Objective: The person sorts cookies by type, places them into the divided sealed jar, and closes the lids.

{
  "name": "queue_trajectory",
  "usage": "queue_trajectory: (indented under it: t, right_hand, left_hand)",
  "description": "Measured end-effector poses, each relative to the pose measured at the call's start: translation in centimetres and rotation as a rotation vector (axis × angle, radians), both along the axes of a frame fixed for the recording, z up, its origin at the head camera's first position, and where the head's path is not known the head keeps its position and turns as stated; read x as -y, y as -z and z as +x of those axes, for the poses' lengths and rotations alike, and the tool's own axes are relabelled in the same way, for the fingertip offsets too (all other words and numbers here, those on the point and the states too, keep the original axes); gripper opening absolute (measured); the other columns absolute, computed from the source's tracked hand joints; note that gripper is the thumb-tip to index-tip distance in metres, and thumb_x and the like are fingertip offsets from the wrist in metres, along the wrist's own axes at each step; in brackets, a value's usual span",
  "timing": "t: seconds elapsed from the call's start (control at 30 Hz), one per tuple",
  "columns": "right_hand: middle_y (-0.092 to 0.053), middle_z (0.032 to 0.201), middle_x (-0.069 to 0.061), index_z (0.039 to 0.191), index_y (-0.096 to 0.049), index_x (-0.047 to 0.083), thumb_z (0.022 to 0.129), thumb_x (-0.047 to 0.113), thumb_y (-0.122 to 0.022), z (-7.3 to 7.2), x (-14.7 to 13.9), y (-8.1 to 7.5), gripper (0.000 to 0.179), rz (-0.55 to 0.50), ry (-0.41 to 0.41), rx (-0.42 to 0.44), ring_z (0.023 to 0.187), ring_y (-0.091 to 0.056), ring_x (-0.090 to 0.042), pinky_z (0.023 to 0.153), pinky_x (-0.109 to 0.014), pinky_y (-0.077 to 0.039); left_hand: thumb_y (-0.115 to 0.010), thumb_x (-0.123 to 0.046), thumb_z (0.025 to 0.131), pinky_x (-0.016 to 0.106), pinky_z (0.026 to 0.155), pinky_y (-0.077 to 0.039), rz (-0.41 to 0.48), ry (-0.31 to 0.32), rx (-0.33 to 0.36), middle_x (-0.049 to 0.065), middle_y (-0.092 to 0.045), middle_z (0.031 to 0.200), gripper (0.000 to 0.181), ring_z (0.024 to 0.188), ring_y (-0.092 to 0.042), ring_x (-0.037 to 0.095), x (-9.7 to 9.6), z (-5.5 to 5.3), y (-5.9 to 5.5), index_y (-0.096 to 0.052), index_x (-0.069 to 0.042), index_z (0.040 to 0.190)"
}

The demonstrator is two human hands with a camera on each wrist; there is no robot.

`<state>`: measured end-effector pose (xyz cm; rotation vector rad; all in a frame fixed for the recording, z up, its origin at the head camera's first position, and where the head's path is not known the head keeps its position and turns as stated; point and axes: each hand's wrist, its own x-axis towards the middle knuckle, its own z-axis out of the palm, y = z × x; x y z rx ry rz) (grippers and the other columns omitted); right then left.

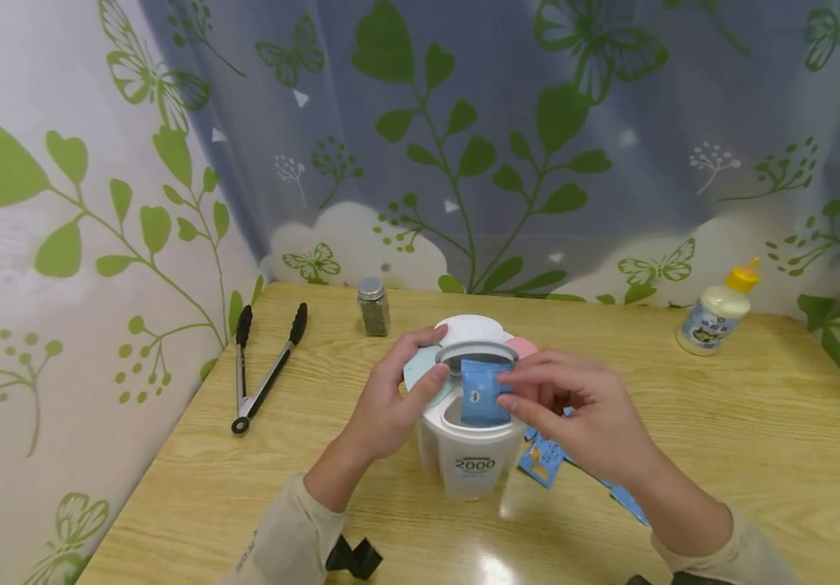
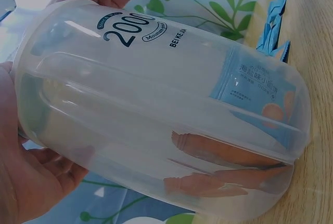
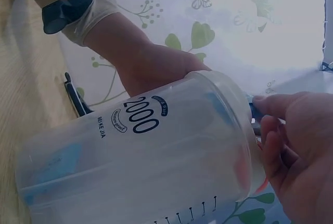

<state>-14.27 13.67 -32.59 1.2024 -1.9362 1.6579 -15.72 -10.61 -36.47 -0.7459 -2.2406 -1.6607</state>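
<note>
A translucent storage container (image 1: 473, 479) marked 2000 stands upright on the table, its top divided into white, pale blue and pink lids. One lid (image 1: 477, 351) is flipped up, baring the front opening. My left hand (image 1: 385, 398) grips the container's top from the left, thumb close to the raised lid. Between thumb and fingers my right hand (image 1: 581, 406) pinches a small blue snack packet (image 1: 480, 398), which hangs at that opening. Through the wall, the left wrist view shows another blue packet (image 2: 255, 91) and brown packets (image 2: 223, 148) at the bottom, in separate compartments.
More blue packets (image 1: 543, 461) lie on the table right of the container, partly under my right forearm. Tongs (image 1: 274, 378) lie spread at the left. A spice jar (image 1: 374, 309) and a yellow-capped bottle (image 1: 714, 321) stand towards the back, before a patterned curtain (image 1: 493, 179).
</note>
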Motion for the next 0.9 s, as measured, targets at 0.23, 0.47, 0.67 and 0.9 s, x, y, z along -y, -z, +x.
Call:
queue_trajectory:
  t: [0.23,0.47,0.67,0.9]
  right_hand:
    - [-0.067,0.096,0.0,0.097,-0.077,0.009,0.077,-0.014,-0.075,0.5,-0.6,0.5,0.03,0.104,0.043,0.022,0.056,-0.046,-0.004,0.046,-0.02,-0.039]
    - [-0.064,0.095,0.002,0.094,-0.076,0.011,0.079,-0.015,-0.073,0.6,-1.2,1.0,0.03,0.128,0.046,0.135,0.059,-0.047,-0.008,0.047,-0.025,-0.038]
    - [-0.064,0.107,0.0,0.107,-0.073,0.007,0.086,-0.018,-0.062,-0.2,-2.4,1.4,0.034,0.015,-0.184,0.303,0.057,-0.045,-0.016,0.043,-0.029,-0.039]
    - [-0.063,0.121,0.005,0.116,-0.071,0.015,0.091,-0.02,-0.051,-1.0,-4.6,2.7,0.047,-0.104,-0.252,0.4,0.052,-0.034,-0.022,0.042,-0.034,-0.031]
  left_hand:
    - [-0.057,-0.03,0.101,0.045,0.117,-0.037,-0.001,-0.004,-0.003,0.006,-0.052,0.15,0.045,0.145,-0.041,0.023,0.1,-0.1,-0.1,-0.053,-0.008,0.14]
    - [-0.057,-0.026,0.1,0.036,0.11,-0.045,0.013,-0.002,0.006,0.008,-0.053,0.149,0.044,0.143,-0.044,0.025,0.1,0.0,0.2,-0.053,-0.006,0.139]
    - [-0.058,-0.027,0.1,0.041,0.112,-0.043,0.019,-0.008,0.011,0.007,-0.052,0.15,0.044,0.144,-0.042,0.024,0.0,0.1,0.2,-0.053,-0.007,0.139]
    - [-0.057,-0.029,0.101,0.046,0.116,-0.039,0.023,-0.002,0.023,0.006,-0.052,0.15,0.045,0.145,-0.04,0.024,0.0,0.1,0.0,-0.053,-0.007,0.14]
